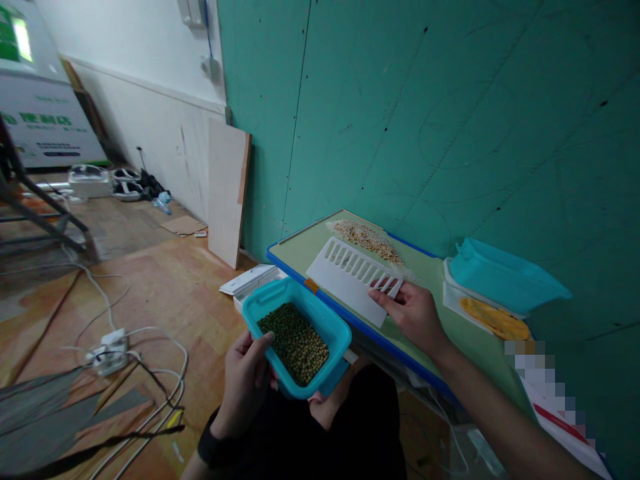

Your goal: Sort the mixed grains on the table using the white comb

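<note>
A turquoise plastic container (336,325) is tilted over my lap, held at its near left side by my left hand (249,363), thumb on the rim. Inside it lie dark green beans (286,327) and pale yellowish beans (311,353), partly mixed. My right hand (413,317) grips the right end of a white flat plate with a row of slots (345,283), above the table. Behind the plate, a clear bag of mixed pale and brown beans or grains (367,240) lies on the table. Some bare skin shows under the container; I cannot tell which body part.
The pale green table (305,250) has a blue edge and stands against a green wall (400,120). A turquoise bin (503,277) and a yellow cloth-like item (495,319) sit at its right. An open white box (250,280), a power strip (110,350) and loose cables lie on the floor.
</note>
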`<state>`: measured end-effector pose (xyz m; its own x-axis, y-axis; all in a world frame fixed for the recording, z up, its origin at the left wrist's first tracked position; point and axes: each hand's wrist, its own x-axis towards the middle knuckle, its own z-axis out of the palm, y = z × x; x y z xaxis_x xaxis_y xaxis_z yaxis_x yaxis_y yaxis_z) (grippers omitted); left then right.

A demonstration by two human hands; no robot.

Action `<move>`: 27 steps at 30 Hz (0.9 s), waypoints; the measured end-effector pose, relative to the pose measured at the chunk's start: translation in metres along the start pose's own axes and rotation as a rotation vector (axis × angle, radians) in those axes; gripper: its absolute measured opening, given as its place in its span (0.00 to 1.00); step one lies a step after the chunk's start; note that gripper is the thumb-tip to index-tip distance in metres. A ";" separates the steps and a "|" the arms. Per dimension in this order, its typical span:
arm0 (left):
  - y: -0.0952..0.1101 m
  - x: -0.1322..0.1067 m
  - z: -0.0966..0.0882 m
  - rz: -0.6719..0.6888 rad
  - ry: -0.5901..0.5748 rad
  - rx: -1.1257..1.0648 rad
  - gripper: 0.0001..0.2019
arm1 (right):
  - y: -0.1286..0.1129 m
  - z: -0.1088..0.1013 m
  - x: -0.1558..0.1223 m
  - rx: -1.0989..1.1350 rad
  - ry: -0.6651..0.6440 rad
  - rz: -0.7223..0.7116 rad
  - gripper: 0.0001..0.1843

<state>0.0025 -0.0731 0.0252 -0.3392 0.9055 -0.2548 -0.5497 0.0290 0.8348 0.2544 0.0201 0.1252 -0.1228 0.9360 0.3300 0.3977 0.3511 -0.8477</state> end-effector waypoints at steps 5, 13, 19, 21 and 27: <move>0.005 -0.001 -0.003 0.001 0.004 0.025 0.19 | 0.008 0.001 0.021 -0.060 0.090 -0.067 0.20; 0.010 0.024 -0.020 0.042 -0.048 0.024 0.15 | 0.014 0.016 0.046 -0.136 0.052 -0.071 0.17; 0.019 0.035 -0.017 0.056 -0.063 0.017 0.15 | 0.008 0.025 0.048 -0.102 0.024 -0.082 0.18; 0.020 0.036 -0.015 0.050 -0.064 0.013 0.14 | 0.006 0.027 0.047 -0.106 0.019 -0.085 0.18; 0.020 0.039 -0.013 0.053 -0.069 0.006 0.14 | 0.000 0.032 0.044 -0.078 0.000 -0.084 0.17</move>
<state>-0.0320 -0.0430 0.0253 -0.3142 0.9329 -0.1762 -0.5276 -0.0173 0.8493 0.2194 0.0626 0.1266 -0.1584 0.9032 0.3989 0.4559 0.4252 -0.7819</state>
